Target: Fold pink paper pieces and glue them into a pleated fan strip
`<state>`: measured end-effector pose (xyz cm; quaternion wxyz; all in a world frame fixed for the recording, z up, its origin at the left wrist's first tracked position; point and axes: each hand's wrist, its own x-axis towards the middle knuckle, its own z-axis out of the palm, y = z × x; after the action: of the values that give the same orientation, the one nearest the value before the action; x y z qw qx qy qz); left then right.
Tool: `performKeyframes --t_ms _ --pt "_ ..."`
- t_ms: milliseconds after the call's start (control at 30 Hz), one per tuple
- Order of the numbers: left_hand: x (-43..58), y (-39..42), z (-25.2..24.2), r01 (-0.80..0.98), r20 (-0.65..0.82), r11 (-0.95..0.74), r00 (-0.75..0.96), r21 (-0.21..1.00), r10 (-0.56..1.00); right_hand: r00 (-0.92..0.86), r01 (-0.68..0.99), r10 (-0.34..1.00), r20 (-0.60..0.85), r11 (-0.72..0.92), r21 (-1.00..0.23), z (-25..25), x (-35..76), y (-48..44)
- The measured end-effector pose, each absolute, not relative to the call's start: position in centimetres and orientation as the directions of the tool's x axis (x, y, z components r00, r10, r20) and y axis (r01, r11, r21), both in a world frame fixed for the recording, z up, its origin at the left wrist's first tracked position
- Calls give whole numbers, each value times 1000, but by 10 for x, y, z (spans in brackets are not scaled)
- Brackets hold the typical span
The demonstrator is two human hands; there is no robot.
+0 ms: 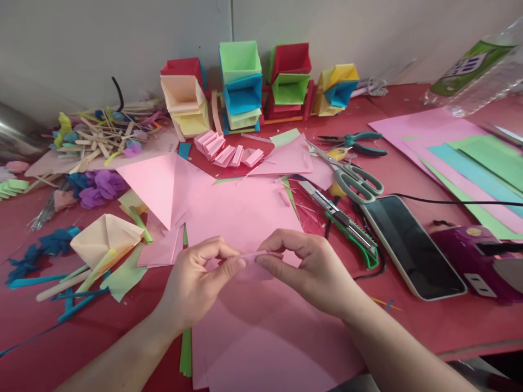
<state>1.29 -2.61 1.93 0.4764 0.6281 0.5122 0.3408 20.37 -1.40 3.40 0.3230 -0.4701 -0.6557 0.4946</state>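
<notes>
My left hand point(200, 280) and my right hand point(310, 267) meet over a red table, both pinched on a small folded piece of pink paper point(255, 261) held between thumbs and fingers. Beneath them lie large pink paper sheets point(245, 218). A folded pink triangle point(163, 185) rests just beyond my left hand.
Scissors point(351, 177), a green utility knife point(347, 226) and a phone point(411, 245) lie right of my hands. Stacked paper boxes point(241, 81) stand by the wall. Wooden sticks and paper flowers point(98, 139) pile at the left; coloured sheets point(469, 163) and a purple device point(478, 261) at right.
</notes>
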Motion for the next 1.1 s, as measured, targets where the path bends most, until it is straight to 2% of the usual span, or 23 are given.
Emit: performKeyframes --t_ms 67,200,267,433,633,800,1100 --pt "12 -25 20 366 -88 -27 296 930 951 -361 285 929 -76 32 -958 34 206 -14" --pt "13 -24 19 473 45 -223 359 852 932 -414 287 903 -117 7 -958 34 206 -13" --pt "14 -25 19 475 71 -238 343 847 937 -405 273 906 -123 -9 -962 34 205 -13" --pt "14 -26 20 395 -76 -32 254 918 964 -374 197 919 -124 -52 -979 32 204 -12" --pt "13 -24 22 333 -296 154 433 930 852 -429 299 877 -217 -88 -950 27 206 -10" --pt "11 -22 17 202 -346 282 493 938 798 -443 292 860 -253 -129 -948 22 203 -8" --pt "12 -20 17 233 -328 238 521 943 788 -454 267 849 -271 -161 -950 20 203 -8"
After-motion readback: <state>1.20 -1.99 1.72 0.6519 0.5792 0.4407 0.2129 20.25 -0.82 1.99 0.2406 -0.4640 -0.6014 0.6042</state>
